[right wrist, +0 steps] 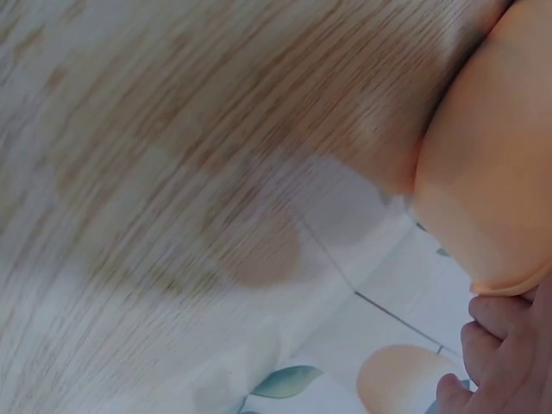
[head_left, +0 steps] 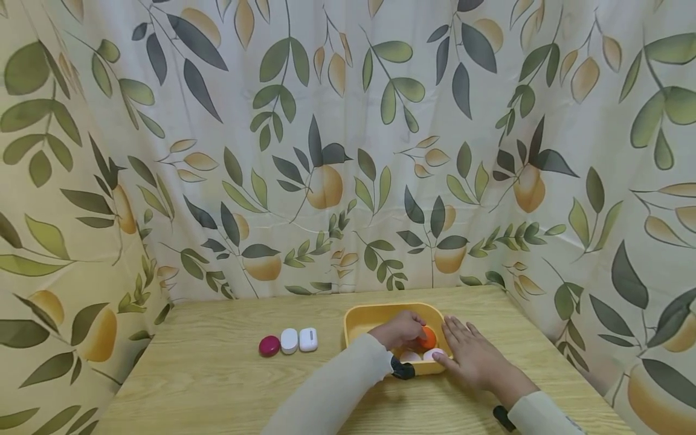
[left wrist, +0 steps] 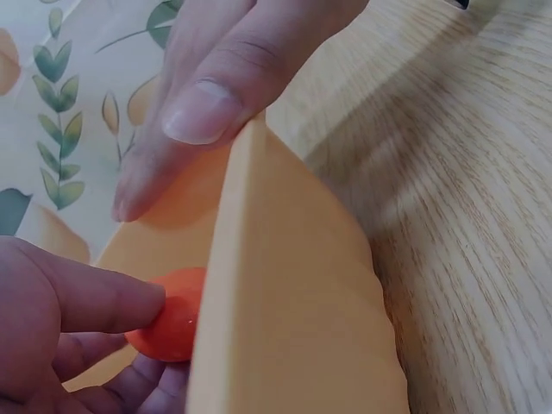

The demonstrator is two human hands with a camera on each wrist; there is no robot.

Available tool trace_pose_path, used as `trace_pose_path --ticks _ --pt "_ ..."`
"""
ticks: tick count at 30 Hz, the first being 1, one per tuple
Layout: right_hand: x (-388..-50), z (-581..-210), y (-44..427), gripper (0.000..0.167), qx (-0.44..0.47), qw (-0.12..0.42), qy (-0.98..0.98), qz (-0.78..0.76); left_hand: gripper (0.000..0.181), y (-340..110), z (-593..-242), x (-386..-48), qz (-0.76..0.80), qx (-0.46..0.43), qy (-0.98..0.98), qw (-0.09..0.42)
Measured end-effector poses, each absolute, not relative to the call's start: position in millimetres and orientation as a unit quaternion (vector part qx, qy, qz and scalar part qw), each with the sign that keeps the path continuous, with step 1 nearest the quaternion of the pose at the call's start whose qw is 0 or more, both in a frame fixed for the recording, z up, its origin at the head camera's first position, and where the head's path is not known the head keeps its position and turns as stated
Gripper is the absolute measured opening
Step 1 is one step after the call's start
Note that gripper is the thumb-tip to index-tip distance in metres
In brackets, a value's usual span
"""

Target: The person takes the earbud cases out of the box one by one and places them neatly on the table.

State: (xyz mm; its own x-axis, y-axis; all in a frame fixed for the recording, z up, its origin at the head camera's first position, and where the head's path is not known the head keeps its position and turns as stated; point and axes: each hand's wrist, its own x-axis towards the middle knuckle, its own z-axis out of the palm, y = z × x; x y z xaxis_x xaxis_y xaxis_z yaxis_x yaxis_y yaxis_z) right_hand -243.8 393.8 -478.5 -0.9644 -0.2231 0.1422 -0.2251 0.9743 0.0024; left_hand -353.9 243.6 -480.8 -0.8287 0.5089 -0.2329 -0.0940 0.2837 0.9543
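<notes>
A yellow-orange rectangular box (head_left: 359, 323) sits on the table. My left hand (head_left: 401, 330) reaches into it and pinches a small, smooth, rounded orange object (left wrist: 172, 315) between thumb and fingers, near the box's right side. Two pale pinkish-white rounded things lie beside it near the front wall, one of them a pale pink piece (head_left: 433, 354) partly under my right thumb. My right hand (head_left: 474, 357) rests along the box's right rim with its fingers straight. In the right wrist view, only its fingers (right wrist: 504, 345) show beside the box's outer wall.
Left of the box, a dark red round case (head_left: 269, 346), a white oval case (head_left: 289, 341) and a white earbud case (head_left: 308, 339) stand in a row on the wooden table (head_left: 217, 386). A leaf-and-fruit patterned curtain (head_left: 348, 151) hangs behind and at both sides.
</notes>
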Motion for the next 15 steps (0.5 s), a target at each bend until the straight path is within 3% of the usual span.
trace_pose_path --ticks 6,15 --pt "-242.2 -477.5 391.8 0.077 0.118 0.070 -0.991 0.006 0.040 238.5 -484.0 -355.9 0.590 0.136 0.750 0.265" --pt "-242.5 -474.7 391.6 0.077 0.115 0.065 -0.991 0.004 0.045 227.3 -486.3 -360.6 0.617 0.157 0.717 0.282"
